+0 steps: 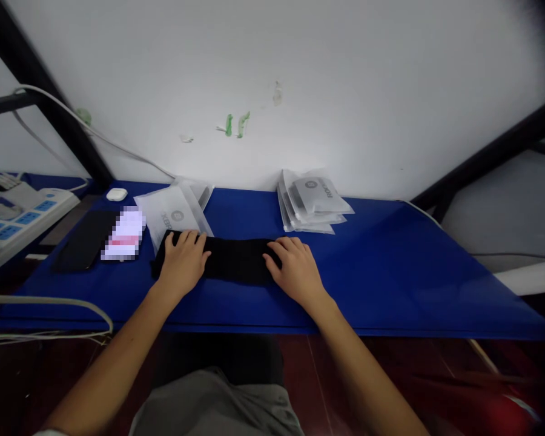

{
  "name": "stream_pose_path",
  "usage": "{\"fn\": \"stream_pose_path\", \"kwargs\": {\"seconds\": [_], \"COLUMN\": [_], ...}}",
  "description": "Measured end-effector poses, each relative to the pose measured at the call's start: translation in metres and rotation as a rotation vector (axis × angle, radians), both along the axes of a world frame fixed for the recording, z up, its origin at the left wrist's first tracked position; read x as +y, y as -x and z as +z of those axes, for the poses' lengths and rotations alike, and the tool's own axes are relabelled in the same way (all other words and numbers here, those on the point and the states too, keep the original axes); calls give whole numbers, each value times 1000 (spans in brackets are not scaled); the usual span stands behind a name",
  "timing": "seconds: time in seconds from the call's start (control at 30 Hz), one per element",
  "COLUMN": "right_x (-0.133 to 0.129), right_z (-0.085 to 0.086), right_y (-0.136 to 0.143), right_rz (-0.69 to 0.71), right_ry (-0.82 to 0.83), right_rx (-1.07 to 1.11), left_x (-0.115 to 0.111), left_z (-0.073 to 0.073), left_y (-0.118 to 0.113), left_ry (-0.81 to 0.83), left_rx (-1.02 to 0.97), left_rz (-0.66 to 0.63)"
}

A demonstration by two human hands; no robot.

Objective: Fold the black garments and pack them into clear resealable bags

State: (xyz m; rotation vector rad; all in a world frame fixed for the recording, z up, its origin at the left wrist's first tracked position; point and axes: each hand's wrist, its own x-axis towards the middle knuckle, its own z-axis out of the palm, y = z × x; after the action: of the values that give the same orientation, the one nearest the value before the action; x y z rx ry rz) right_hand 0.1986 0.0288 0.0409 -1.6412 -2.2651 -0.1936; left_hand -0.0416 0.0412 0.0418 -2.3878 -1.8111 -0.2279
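Observation:
A long, flat piece of black fabric (238, 260) lies across the blue table in front of me; its exact kind cannot be made out. On its left part rests my left hand (184, 260), palm down with the fingers spread. My right hand (295, 266) lies over the right end, its fingers slightly bent and the thumb apart from them. Both hands press on the cloth from above rather than wrapping round it. Just beyond my left hand are frosted plastic pouches (168, 209) with dark printing, partly overlapped by the fabric.
A stack of filled frosted pouches (318, 194) stands near the wall, right of centre. On the left lie a black phone (84, 242), a lit phone with a blurred screen (125, 233) and a white earbud case (117, 194). A power strip (27, 221) with cables sits farther left.

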Motion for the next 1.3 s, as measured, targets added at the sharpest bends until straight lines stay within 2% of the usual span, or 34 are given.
{"fn": "stream_pose_path", "kwargs": {"seconds": [0.07,0.27,0.5,0.73,1.0,1.17,1.23,1.3], "right_x": [8,24,26,26,23,28,19,0], "right_z": [2,9,15,15,17,23,34,50], "right_y": [-4,-12,-12,-15,-20,-17,-17,-20], "right_rz": [-12,-22,0,11,9,-55,-53,15], "right_ry": [9,183,167,94,142,0,-87,-114], "right_rx": [-35,-166,-167,-190,-174,-111,-18,101], "left_x": [5,14,14,8,4,8,1,-16], "left_z": [4,12,14,15,12,16,24,35], "left_y": [3,10,9,7,9,2,1,3], "left_ry": [26,110,102,14,0,-152,-259,-361], "left_rx": [17,27,-32,-23,-44,-98,-134,-178], "left_rz": [-10,-18,8,9,31,127,162,166]}}
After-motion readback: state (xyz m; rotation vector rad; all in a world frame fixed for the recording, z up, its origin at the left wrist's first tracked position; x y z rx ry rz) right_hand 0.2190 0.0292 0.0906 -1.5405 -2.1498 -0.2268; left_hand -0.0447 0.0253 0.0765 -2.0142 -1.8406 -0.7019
